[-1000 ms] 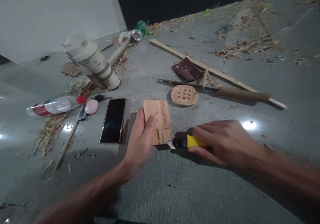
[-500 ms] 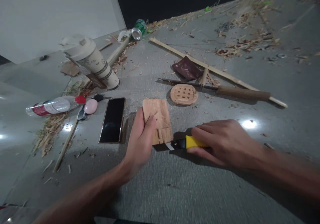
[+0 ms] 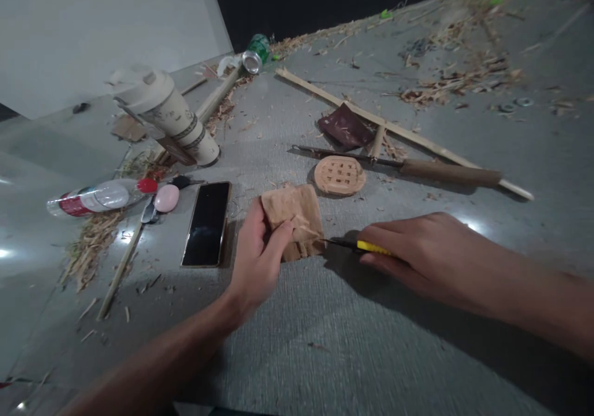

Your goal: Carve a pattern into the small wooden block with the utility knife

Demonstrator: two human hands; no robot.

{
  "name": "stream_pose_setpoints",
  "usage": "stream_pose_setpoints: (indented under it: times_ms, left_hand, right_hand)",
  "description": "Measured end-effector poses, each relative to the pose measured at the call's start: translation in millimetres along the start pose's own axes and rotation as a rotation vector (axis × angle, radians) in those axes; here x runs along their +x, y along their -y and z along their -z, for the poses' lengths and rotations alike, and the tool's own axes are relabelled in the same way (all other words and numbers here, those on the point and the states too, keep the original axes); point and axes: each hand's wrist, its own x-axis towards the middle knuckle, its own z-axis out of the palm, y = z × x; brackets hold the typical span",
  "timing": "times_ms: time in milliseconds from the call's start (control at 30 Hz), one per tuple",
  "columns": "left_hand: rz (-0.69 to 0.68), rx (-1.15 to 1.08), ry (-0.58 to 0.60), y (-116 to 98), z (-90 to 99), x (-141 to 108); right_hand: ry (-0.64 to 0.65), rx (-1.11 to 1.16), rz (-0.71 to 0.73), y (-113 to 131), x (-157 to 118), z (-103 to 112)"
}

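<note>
A small flat block of wood (image 3: 304, 208) with rough cuts across its lower part is in my left hand (image 3: 257, 258), thumb on its face and fingers behind its left edge. My right hand (image 3: 420, 249) is closed around a yellow and black utility knife (image 3: 371, 247). The knife lies nearly edge-on to me, its tip at the block's lower right edge; whether the tip touches the wood I cannot tell. Just beyond the block, an oval wooden piece with square holes (image 3: 340, 176) lies on the grey table (image 3: 288, 348).
A phone (image 3: 206, 224) lies left of my left hand. Farther left are a plastic bottle (image 3: 104, 197), a pink egg-shaped object (image 3: 166, 199) and a paper cup (image 3: 180, 122). A long tool (image 3: 445, 173), sandpaper (image 3: 347, 126) and a wooden strip (image 3: 320, 94) lie beyond. Shavings are scattered around.
The block has tilted in my left hand. My right hand has raised the knife from the block's lower corner to its right edge and turned the blade edge-on.
</note>
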Motion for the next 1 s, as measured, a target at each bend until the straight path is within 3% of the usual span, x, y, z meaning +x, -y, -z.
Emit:
stream_pose_setpoints:
  times_ms: [233, 367, 667, 1000]
  left_hand:
    - [-0.234, 0.147, -0.08, 4, 2.0, -3]
    - [-0.338, 0.213, -0.109, 6, 4.1, -5]
    - [-0.366, 0.222, -0.103, 2, 3.7, -6]
    - [-0.313, 0.197, 0.002, 0, 10.2, 1]
  right_hand:
    - [0.113, -0.11, 0.115, 4, -1, 5]
    - [0.07, -0.155, 0.163, 5, -1, 8]
    - [-0.043, -0.321, 0.111, 11, -1, -14]
    - [0.041, -0.41, 0.01, 23, 2, -17]
